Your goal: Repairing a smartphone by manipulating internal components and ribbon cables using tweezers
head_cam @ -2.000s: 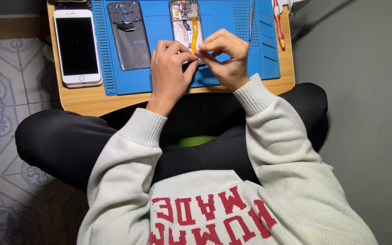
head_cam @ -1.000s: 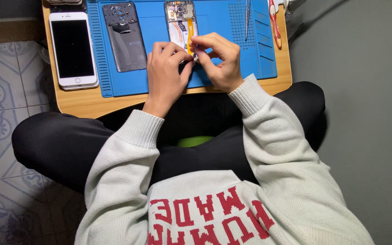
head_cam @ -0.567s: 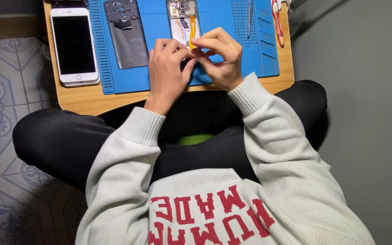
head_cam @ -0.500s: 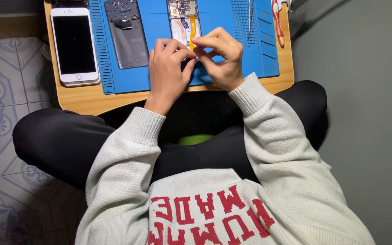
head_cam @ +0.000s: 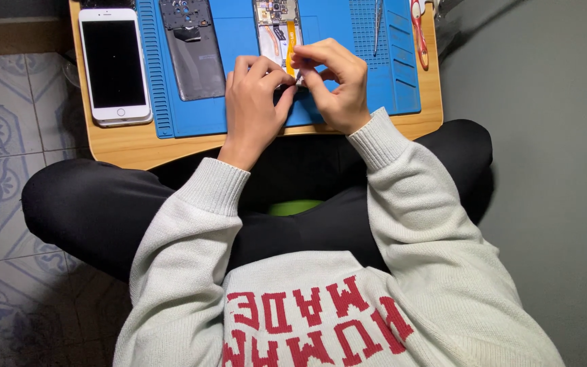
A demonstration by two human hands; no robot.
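Your left hand (head_cam: 253, 102) and right hand (head_cam: 334, 85) meet over the opened phone (head_cam: 278, 30) on the blue mat (head_cam: 239, 112), fingers of both pinched together on a small part (head_cam: 298, 78) at the phone's lower end (too tiny to identify). Keep both wrists braced on the tabletop (head_cam: 130, 146), pull gently along the orange strip (head_cam: 291, 42), and stay clear of the grey back cover (head_cam: 191, 47) beside it.

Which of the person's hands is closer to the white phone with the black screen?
Left. The left hand is on the blue mat, a short way right of the white phone. The right hand is beyond it, farther from the phone.
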